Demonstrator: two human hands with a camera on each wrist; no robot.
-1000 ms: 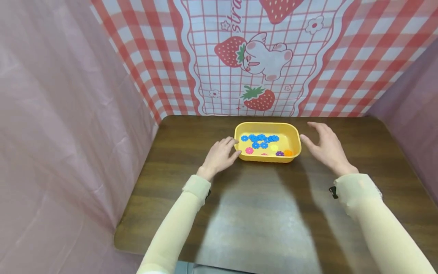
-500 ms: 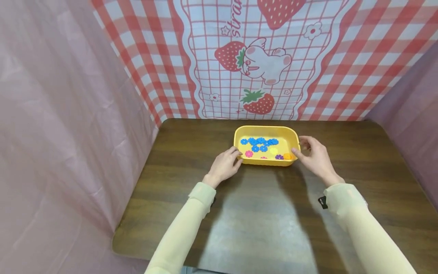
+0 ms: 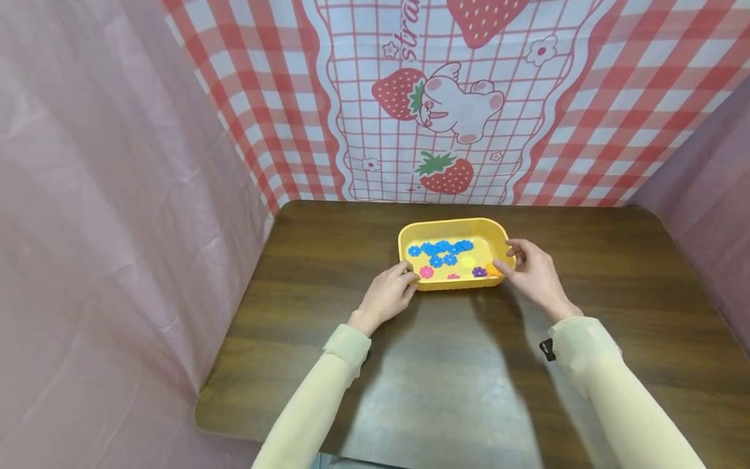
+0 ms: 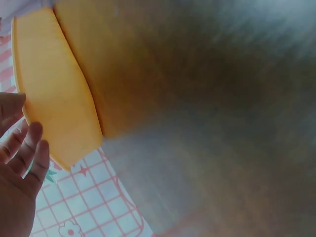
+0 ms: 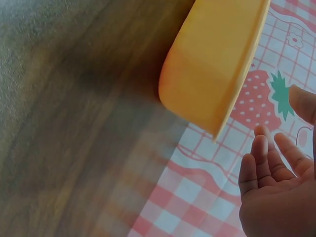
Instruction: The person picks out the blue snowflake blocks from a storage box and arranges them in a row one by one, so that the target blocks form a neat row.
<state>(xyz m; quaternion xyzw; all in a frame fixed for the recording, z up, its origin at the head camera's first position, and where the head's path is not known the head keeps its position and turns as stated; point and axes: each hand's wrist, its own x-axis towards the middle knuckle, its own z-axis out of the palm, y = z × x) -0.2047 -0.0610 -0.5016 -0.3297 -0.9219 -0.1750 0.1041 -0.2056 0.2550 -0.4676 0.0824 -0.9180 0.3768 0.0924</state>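
A yellow plastic basin (image 3: 454, 284) stands near the back of the table. It holds several flat flower-shaped discs: a cluster of blue discs (image 3: 442, 248), pink discs (image 3: 426, 271), a pale yellow disc (image 3: 468, 261), a purple disc (image 3: 479, 271) and orange discs (image 3: 493, 268). My left hand (image 3: 383, 293) holds the basin's rim at the front left corner; the left wrist view shows thumb and fingertips at that rim. Over the basin's right end is my right hand (image 3: 534, 273), thumb near the orange discs. In the right wrist view its fingers (image 5: 259, 155) are loosely bent, with nothing between them.
The brown wooden table (image 3: 445, 391) extends around the basin and toward the person. A red-and-white checked cloth with strawberries (image 3: 445, 176) hangs directly behind it. Pink curtains (image 3: 117, 228) enclose the left and right sides.
My right hand has come in from the right, from beside the basin to over its right end. My left hand has closed on the rim, and the basin's left end has shifted slightly toward me.
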